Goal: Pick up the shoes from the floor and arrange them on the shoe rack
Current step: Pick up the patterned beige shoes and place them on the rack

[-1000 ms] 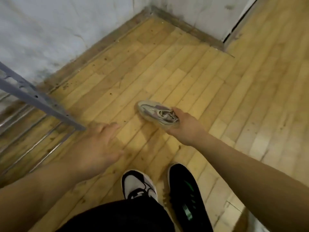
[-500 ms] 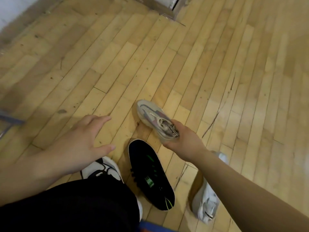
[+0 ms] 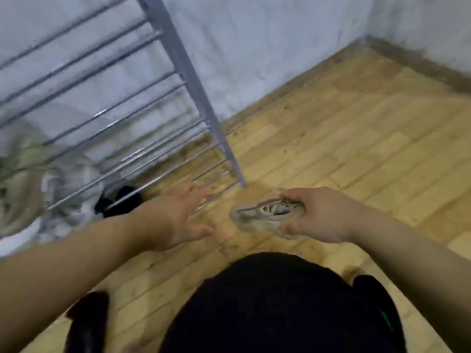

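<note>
My right hand grips a small grey-beige sneaker by its heel end, toe pointing left, held above the wooden floor. My left hand is spread open with nothing in it, just left of the sneaker and close to the lower bars of the metal shoe rack. The rack stands at the upper left against the wall. Blurred light-coloured shoes and a dark shoe sit on its lower tiers.
A black shoe lies on the floor at the bottom left; another black shoe with a green mark lies at the bottom right. My dark-clothed knee fills the bottom centre. White walls meet in the corner at the upper right.
The view has swung from the open floor to the rack. My right hand has carried the sneaker toward the rack, and my left hand has reached out near the lower bars.
</note>
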`<state>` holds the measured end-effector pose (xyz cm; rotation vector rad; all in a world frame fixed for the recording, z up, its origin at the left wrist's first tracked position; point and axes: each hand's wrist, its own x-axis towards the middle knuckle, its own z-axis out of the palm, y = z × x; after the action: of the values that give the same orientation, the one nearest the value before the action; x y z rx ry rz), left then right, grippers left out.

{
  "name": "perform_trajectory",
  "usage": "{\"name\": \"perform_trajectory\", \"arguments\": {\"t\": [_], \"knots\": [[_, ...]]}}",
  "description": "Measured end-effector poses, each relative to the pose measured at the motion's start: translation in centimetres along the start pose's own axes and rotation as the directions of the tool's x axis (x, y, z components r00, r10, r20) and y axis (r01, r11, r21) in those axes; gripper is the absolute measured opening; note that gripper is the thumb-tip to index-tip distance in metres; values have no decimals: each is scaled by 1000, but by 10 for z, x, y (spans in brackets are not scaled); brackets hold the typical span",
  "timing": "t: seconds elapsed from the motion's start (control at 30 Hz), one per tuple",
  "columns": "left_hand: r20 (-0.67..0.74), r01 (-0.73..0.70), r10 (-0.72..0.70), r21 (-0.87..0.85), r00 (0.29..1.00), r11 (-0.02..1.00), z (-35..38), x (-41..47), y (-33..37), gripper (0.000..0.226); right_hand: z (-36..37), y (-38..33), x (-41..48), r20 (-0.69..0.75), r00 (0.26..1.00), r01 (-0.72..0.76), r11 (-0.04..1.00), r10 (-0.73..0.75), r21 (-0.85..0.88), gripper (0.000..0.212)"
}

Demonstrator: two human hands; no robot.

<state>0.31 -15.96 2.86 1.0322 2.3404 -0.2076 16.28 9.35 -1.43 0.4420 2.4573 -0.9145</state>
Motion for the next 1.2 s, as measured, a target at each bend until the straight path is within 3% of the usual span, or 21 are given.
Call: {"name": "perform_trajectory", "arguments": {"t": [0.07, 0.17, 0.3, 0.43, 0.57, 0.7, 0.8, 0.93, 1.03, 1.1, 1.2], "knots": [[-2, 75, -75, -14, 997, 997, -16, -55, -58, 84, -9, -69, 16, 77, 985, 164, 978, -155, -131, 76], [-23, 219, -221, -90, 975, 972, -21, -147, -128, 86, 7, -174, 34, 178, 917, 396, 866, -357, -305, 72], [-46, 445, -471, -258, 881, 858, 26, -262, -190, 74, 63, -297, 44, 306, 813, 582, 703, -495, -409, 79], [-34, 600, -693, -470, 721, 647, 121, -360, -227, 73, 133, -399, 32, 485, 706, 707, 557, -516, -435, 86], [73, 709, -869, -613, 490, 349, 231, -442, -227, 77, 223, -487, 13, 619, 594, 804, 381, -514, -456, 76], [187, 729, -948, -681, 258, 63, 328, -501, -206, 79, 315, -564, -22, 725, 463, 881, 177, -511, -438, 82], [252, 698, -955, -712, 158, -73, 381, -521, -191, 82, 366, -592, -52, 758, 378, 918, 110, -532, -381, 82], [305, 662, -943, -736, 136, -142, 430, -520, -183, 90, 408, -585, -70, 759, 292, 927, -24, -582, -375, 74], [320, 630, -939, -756, 124, -174, 451, -509, -178, 89, 425, -579, -72, 765, 271, 908, -109, -584, -404, 70], [347, 587, -923, -787, 169, -188, 460, -495, -170, 88, 433, -577, -72, 790, 260, 909, -134, -555, -394, 70], [401, 572, -860, -804, 316, -165, 480, -465, -139, 90, 443, -570, -81, 855, 203, 929, -181, -477, -322, 69]]}}
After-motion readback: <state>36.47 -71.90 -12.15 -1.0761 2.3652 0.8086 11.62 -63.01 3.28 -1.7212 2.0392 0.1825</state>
